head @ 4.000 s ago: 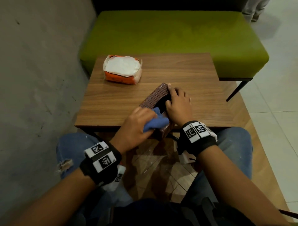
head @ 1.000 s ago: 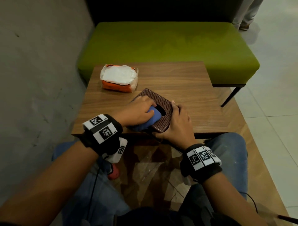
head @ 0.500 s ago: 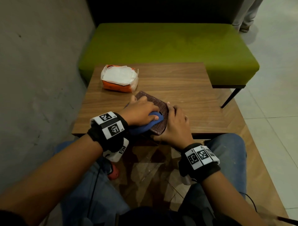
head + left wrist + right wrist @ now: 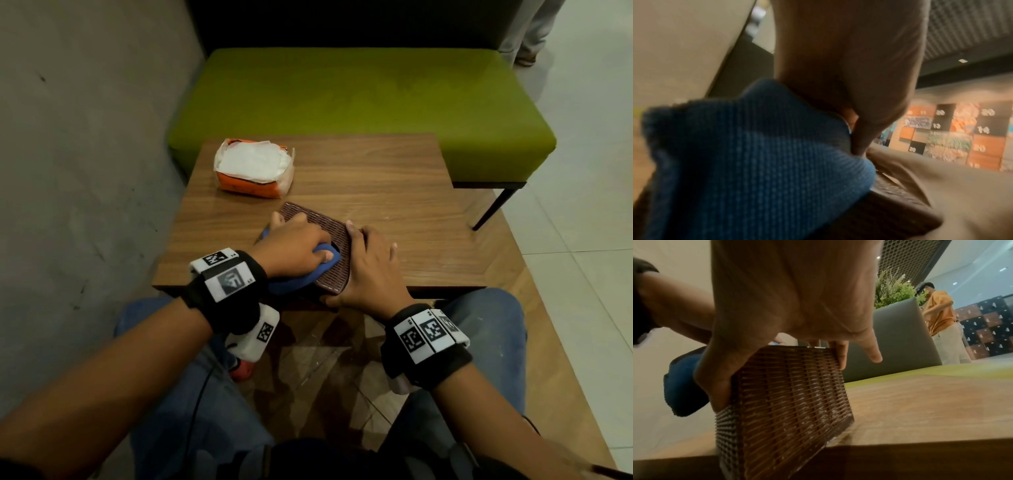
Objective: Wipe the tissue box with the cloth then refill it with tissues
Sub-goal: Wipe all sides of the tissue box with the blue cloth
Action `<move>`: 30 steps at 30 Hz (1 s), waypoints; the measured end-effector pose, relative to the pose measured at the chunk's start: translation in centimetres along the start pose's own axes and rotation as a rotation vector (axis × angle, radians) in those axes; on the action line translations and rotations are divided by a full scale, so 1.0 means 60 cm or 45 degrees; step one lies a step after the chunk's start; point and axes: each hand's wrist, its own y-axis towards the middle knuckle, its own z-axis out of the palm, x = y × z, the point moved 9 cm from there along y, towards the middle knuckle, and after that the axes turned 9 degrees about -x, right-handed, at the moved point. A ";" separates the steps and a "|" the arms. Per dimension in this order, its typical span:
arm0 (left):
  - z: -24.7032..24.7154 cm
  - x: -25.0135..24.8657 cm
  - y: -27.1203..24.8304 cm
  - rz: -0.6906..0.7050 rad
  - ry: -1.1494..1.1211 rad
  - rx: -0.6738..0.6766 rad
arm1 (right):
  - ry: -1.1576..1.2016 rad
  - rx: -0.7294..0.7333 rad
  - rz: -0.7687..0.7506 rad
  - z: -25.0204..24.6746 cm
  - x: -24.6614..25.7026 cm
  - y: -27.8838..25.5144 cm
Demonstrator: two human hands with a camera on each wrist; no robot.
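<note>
A brown woven tissue box lies at the near edge of the wooden table. My left hand presses a bunched blue cloth onto the box's top, over its dark opening. My right hand grips the box's right side, thumb at the near corner and fingers on the far edge. An orange pack of white tissues sits at the table's far left, apart from both hands.
A concrete wall runs along the left. A green bench stands behind the table. My knees in jeans are under the near edge. A person in an orange shirt stands far off to the right.
My left hand with the cloth has slid across the box top towards the near left. The right hand keeps its hold on the box's right side; the box has turned slightly.
</note>
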 end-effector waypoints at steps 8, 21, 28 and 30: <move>-0.005 0.042 -0.010 0.246 0.286 0.244 | -0.057 0.155 -0.190 0.000 0.001 0.019; 0.018 0.010 -0.006 0.117 -0.048 0.155 | 0.014 0.083 -0.046 -0.063 -0.085 0.077; 0.024 0.015 -0.003 -0.225 -0.420 -0.274 | 0.657 -0.226 0.233 -0.026 -0.031 -0.043; 0.025 0.018 0.001 -0.248 -0.546 -0.261 | 0.576 -0.136 0.165 -0.002 -0.007 -0.056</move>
